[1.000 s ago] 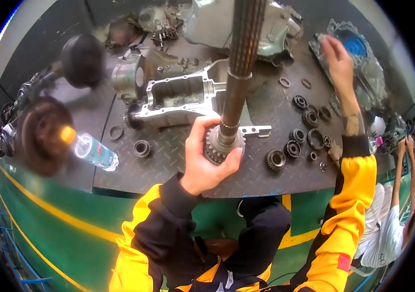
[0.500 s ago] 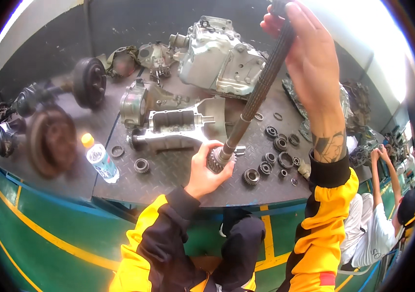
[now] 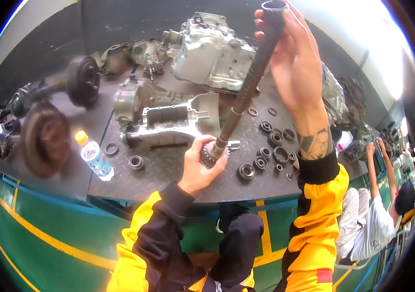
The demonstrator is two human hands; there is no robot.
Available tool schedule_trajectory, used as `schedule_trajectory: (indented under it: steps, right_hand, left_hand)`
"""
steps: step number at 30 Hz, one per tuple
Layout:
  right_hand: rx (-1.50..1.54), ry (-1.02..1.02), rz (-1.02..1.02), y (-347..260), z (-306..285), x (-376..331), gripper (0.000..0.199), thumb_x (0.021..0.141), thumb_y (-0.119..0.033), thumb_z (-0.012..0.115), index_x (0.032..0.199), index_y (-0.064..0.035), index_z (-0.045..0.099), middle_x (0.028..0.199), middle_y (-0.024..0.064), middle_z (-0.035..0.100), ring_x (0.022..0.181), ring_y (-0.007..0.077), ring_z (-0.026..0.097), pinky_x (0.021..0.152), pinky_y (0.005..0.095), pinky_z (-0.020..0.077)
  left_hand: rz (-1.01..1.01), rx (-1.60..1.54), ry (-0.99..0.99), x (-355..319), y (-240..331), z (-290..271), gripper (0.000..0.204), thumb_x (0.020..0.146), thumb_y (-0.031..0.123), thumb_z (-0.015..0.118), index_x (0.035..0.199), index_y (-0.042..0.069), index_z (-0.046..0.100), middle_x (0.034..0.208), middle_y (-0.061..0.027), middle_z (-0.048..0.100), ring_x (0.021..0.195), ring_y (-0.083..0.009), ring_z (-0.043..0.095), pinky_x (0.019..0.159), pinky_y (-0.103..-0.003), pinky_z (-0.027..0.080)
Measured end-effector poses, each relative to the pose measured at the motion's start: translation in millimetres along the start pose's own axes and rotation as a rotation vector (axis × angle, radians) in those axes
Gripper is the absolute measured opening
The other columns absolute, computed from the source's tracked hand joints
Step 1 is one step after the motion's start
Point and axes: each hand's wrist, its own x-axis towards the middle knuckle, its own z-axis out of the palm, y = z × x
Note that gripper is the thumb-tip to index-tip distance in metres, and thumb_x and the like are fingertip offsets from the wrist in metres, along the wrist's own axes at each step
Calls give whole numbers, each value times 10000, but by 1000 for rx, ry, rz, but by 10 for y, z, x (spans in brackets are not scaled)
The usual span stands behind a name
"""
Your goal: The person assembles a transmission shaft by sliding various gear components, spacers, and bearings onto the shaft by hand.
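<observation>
A long dark splined shaft (image 3: 246,90) slants up from the table between my two hands. Its lower end carries a toothed gear (image 3: 211,155), and my left hand (image 3: 199,168) is closed around that gear, just above the table's front part. High at the upper right, my right hand (image 3: 295,63) wraps its fingers round the shaft's top. A round, hollow dark rim (image 3: 274,5) shows there; whether it is part of the shaft or a separate collar I cannot tell. Behind my left hand lies an opened metal gearbox housing (image 3: 168,121).
Several loose gears and rings (image 3: 275,138) lie right of the shaft. A large silver transmission case (image 3: 212,53) stands behind. Left are a water bottle (image 3: 95,156), a gear (image 3: 136,162) and axle drums (image 3: 47,138). Another person (image 3: 378,219) sits at the far right.
My right hand and the shaft's top have shifted left and slightly turned, so the hollow rim now shows. My left hand keeps its hold on the gear. The whole view has shifted slightly.
</observation>
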Motion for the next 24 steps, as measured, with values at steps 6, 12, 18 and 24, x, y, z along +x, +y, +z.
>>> schedule_trajectory:
  steps: [6,12,18,24]
  right_hand:
    - [-318,-77,19,94,-241,-77,382,976,-208,520,1288,12,496,1124,103,641,1080,166,578,965,314,421]
    - [-488,-275,330,367,-253,-627,383,869,-161,689,1197,-2,571,1086,54,642,990,119,578,883,276,473]
    - [-723,-569,496,697,-461,-1232,416,841,-159,694,1210,-16,567,1173,110,610,1131,182,550,996,347,413]
    - [-618,-469,499,816,-492,-1349,347,878,-140,659,1195,-16,591,1195,107,606,1125,214,552,994,353,408]
  left_hand:
    - [71,21,46,16,-23,39,412,752,155,754,1085,40,541,837,-66,634,750,-133,593,718,-293,495]
    - [52,3,95,9,-59,-50,448,750,173,777,1101,42,530,873,-82,642,794,-149,607,753,-304,494]
    - [35,-11,129,21,-123,-118,534,711,196,822,1120,32,519,897,-94,648,804,-156,619,749,-310,500]
    - [49,-33,119,23,-138,-179,536,711,187,824,1121,32,516,890,-89,644,795,-149,615,734,-307,500]
